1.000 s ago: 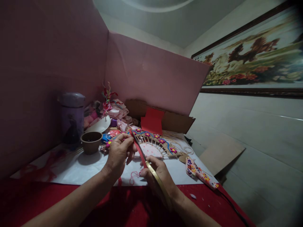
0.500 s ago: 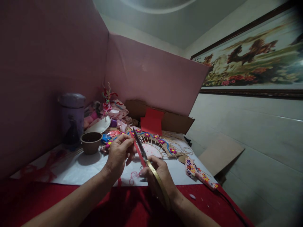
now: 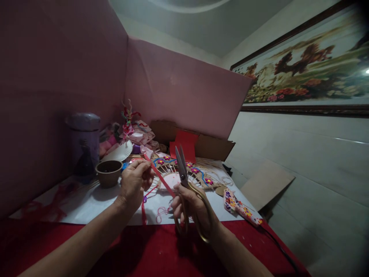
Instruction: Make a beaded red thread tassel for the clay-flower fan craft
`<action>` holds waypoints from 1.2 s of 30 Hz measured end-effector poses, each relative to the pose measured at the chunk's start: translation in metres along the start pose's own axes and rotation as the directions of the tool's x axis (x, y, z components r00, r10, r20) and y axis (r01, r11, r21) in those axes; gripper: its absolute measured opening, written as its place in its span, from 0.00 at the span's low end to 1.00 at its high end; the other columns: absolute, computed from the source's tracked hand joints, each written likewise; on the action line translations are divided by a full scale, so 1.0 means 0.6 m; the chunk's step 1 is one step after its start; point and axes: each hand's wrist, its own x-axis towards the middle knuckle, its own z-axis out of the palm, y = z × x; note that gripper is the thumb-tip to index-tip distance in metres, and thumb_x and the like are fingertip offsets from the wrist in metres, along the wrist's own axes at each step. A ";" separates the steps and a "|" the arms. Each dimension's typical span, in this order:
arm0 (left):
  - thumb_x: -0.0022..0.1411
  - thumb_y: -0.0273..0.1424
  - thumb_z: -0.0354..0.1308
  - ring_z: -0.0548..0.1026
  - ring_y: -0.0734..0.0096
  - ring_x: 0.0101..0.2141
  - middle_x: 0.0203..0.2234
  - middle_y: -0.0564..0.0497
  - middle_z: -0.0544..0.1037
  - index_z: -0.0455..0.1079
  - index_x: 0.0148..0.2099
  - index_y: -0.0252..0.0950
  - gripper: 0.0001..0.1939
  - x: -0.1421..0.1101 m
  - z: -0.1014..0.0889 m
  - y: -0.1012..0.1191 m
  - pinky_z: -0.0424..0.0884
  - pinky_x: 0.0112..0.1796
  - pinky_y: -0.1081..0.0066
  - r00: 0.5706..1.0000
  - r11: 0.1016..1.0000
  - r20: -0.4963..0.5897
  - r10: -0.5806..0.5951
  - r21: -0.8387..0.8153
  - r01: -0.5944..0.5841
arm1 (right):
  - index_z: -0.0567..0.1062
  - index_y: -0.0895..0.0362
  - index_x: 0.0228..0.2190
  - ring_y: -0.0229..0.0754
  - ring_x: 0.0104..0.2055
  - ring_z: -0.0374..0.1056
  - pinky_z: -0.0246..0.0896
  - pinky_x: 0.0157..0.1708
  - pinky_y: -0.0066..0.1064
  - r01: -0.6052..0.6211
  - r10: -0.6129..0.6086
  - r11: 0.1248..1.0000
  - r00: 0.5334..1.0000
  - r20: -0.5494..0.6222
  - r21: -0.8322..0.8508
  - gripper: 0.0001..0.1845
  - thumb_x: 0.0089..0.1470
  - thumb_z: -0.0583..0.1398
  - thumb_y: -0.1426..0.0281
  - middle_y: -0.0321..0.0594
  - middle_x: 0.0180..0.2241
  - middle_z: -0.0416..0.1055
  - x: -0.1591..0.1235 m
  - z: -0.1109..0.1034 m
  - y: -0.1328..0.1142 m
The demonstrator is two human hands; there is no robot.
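Note:
My left hand [image 3: 133, 184] pinches the upper end of a thin red paper strip [image 3: 160, 177] that slants down to the right. My right hand [image 3: 192, 209] grips gold-handled scissors [image 3: 184, 181], blades pointing up and slightly apart, beside the strip's lower end. Another narrow red strip [image 3: 143, 209] hangs down below my left hand. Just behind my hands lies a fan-shaped craft [image 3: 184, 173] with wooden sticks, a blue cord and pink flowers, on white paper [image 3: 86, 204].
A brown bowl [image 3: 108, 172] and a purple lidded container [image 3: 82, 142] stand at left. A paper plate [image 3: 119, 152], craft scraps, a red card [image 3: 184, 144] and a cardboard box sit behind. A patterned piece [image 3: 240, 207] lies at right. Pink boards wall the table.
The scissors have come off the strip and swung upright, blades parted. My left hand moved left with the strip, and a cut red sliver now hangs below it.

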 end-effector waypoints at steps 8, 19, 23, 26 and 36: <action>0.43 0.27 0.62 0.64 0.81 0.14 0.13 0.56 0.69 0.65 0.25 0.33 0.07 0.000 0.000 -0.007 0.59 0.14 0.82 0.999 0.998 -0.004 -0.048 -0.029 0.048 | 0.64 0.59 0.39 0.44 0.28 0.73 0.64 0.19 0.25 0.093 -0.100 0.993 0.988 -0.120 -0.067 0.24 0.42 0.66 0.63 0.38 0.27 0.72 0.001 0.000 -0.004; 0.42 0.27 0.62 0.63 0.83 0.14 0.14 0.57 0.69 0.65 0.25 0.34 0.08 0.000 -0.004 -0.007 0.58 0.14 0.83 0.995 0.996 -0.051 -0.087 -0.039 0.086 | 0.65 0.58 0.32 0.32 0.15 0.64 0.55 0.13 0.21 0.099 -0.129 0.983 0.970 -0.207 -0.152 0.26 0.45 0.62 0.48 0.34 0.21 0.70 0.003 0.000 -0.004; 0.40 0.28 0.63 0.63 0.82 0.15 0.13 0.58 0.68 0.65 0.24 0.34 0.09 -0.001 -0.003 -0.006 0.57 0.14 0.83 0.994 0.996 -0.066 -0.083 -0.019 0.082 | 0.64 0.57 0.26 0.30 0.12 0.58 0.52 0.11 0.21 0.102 -0.126 0.987 0.972 -0.200 -0.125 0.25 0.46 0.61 0.48 0.29 0.13 0.62 0.007 -0.010 0.002; 0.39 0.29 0.64 0.64 0.83 0.15 0.15 0.58 0.68 0.65 0.24 0.34 0.10 -0.001 -0.003 -0.007 0.57 0.15 0.83 0.993 0.996 -0.084 -0.079 0.021 0.081 | 0.65 0.57 0.27 0.31 0.12 0.58 0.53 0.11 0.22 0.083 -0.097 0.992 0.981 -0.165 -0.092 0.25 0.47 0.60 0.47 0.29 0.14 0.62 0.014 -0.021 0.008; 0.39 0.30 0.63 0.64 0.82 0.13 0.13 0.59 0.66 0.63 0.24 0.35 0.11 0.002 -0.007 -0.015 0.54 0.14 0.82 0.987 0.985 -0.047 -0.157 0.067 0.160 | 0.66 0.57 0.30 0.28 0.15 0.55 0.53 0.14 0.21 -0.028 0.006 0.994 0.977 -0.213 -0.105 0.22 0.43 0.64 0.53 0.30 0.19 0.63 0.020 -0.102 -0.035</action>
